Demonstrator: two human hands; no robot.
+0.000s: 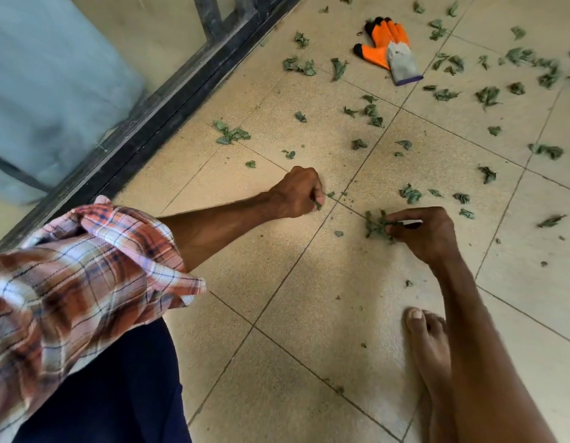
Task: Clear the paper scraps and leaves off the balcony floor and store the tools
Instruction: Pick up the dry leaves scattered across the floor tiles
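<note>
A bare foot [428,346] stands on the tiled floor [309,314] at five o'clock. Just beyond, the right hand [427,233] pinches a bunch of leaves [377,225], and at centre the left hand [298,194], fingers curled, grips a single leaf [317,204]. Loose leaves [488,95] litter the tiles toward one o'clock, around an orange glove [385,47].

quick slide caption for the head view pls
On the tiled floor, left hand pinches a leaf, right hand grips a bunch of leaves; an orange glove lies beyond.
</note>
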